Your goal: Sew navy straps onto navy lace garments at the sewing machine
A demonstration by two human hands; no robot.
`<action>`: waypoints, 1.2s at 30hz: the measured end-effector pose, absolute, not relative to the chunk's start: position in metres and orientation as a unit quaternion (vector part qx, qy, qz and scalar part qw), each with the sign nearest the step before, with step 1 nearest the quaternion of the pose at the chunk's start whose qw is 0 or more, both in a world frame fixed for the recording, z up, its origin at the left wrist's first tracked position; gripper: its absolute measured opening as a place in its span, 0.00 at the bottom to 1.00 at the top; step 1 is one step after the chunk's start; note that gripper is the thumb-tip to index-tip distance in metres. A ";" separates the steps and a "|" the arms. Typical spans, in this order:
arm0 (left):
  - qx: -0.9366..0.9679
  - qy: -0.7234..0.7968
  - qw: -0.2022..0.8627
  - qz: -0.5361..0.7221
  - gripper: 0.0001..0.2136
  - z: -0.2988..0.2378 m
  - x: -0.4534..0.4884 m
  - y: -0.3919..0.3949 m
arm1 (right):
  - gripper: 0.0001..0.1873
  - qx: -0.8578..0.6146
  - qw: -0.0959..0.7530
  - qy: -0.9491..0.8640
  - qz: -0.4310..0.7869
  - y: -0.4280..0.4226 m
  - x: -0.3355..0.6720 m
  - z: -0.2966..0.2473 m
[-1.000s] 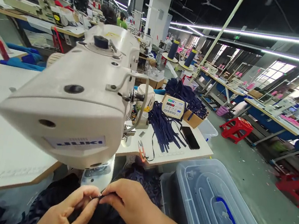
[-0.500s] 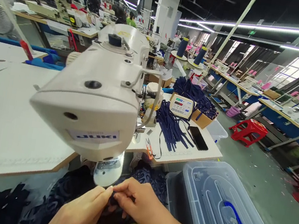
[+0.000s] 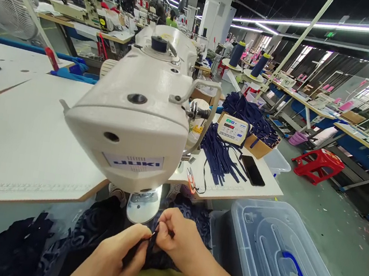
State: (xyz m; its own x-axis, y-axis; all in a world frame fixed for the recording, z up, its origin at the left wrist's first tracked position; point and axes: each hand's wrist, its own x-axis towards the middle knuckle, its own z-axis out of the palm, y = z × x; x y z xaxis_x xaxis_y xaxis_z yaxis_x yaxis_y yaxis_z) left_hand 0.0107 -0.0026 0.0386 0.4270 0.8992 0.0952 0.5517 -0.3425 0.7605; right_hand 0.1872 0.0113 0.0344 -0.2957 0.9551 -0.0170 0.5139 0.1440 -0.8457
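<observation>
My left hand (image 3: 122,252) and my right hand (image 3: 180,240) are close together, low in front of the sewing machine (image 3: 133,125). Each pinches part of a dark narrow fabric strap (image 3: 154,236); most of it is hidden by my fingers and the dark cloth behind. The machine's lit, rounded bed end (image 3: 143,208) lies just beyond my fingertips, apart from them. Dark patterned garments (image 3: 95,226) are heaped below and to the left of the bed.
Orange-handled thread snips (image 3: 191,181), navy straps (image 3: 220,155), a phone (image 3: 252,170) and a control panel (image 3: 233,129) lie on the table's right part. A lidded plastic bin (image 3: 275,227) stands at my right. A red stool (image 3: 318,166) is on the floor beyond.
My hands have moved slightly apart, and a bit of the dark strap now shows between the fingertips. The whole view has shifted, with the machine appearing farther right.
</observation>
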 end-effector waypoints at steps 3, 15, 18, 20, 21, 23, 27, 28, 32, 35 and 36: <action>0.793 0.419 0.311 0.313 0.07 0.040 0.011 -0.002 | 0.02 -0.480 0.302 -0.637 0.522 0.013 0.189 0.029; 0.757 0.477 0.258 0.366 0.05 0.038 0.002 -0.002 | 0.13 -0.443 0.319 -0.700 0.460 0.011 0.200 0.042; 0.733 0.493 0.292 0.366 0.07 0.040 0.001 -0.001 | 0.10 -0.437 0.315 -0.777 0.326 0.009 0.198 0.048; 0.716 0.512 0.313 0.357 0.09 0.040 0.000 -0.001 | 0.06 -0.402 0.321 -0.816 0.265 0.008 0.196 0.050; 0.705 0.526 0.322 0.351 0.10 0.040 -0.001 0.000 | 0.05 -0.374 0.321 -0.833 0.250 0.008 0.196 0.051; 0.680 0.553 0.342 0.340 0.12 0.039 -0.002 0.001 | 0.07 -0.321 0.317 -0.859 0.244 0.009 0.197 0.053; 0.651 0.567 0.399 0.311 0.15 0.042 -0.005 0.002 | 0.04 -0.359 0.362 -0.815 0.275 0.015 0.206 0.050; 0.649 0.561 0.413 0.305 0.16 0.044 -0.005 0.002 | 0.06 -0.383 0.371 -0.795 0.288 0.018 0.208 0.048; 0.614 0.544 0.497 0.283 0.19 0.048 -0.006 0.003 | 0.07 -0.406 0.384 -0.767 0.313 0.026 0.212 0.045; 0.564 0.556 0.539 0.286 0.18 0.044 -0.007 0.004 | 0.10 -0.420 0.435 -0.750 0.267 0.024 0.214 0.045; 0.553 0.562 0.538 0.297 0.18 0.042 -0.007 0.004 | 0.10 -0.415 0.439 -0.749 0.271 0.021 0.214 0.044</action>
State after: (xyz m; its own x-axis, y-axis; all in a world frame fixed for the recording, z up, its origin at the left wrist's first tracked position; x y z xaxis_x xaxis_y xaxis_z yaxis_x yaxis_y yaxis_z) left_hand -0.0065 0.0041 0.0420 0.1912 0.9416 -0.2772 0.3027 0.2121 0.9292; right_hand 0.2140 0.0210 0.0444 -0.2698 0.8600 0.4330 0.3839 0.5085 -0.7707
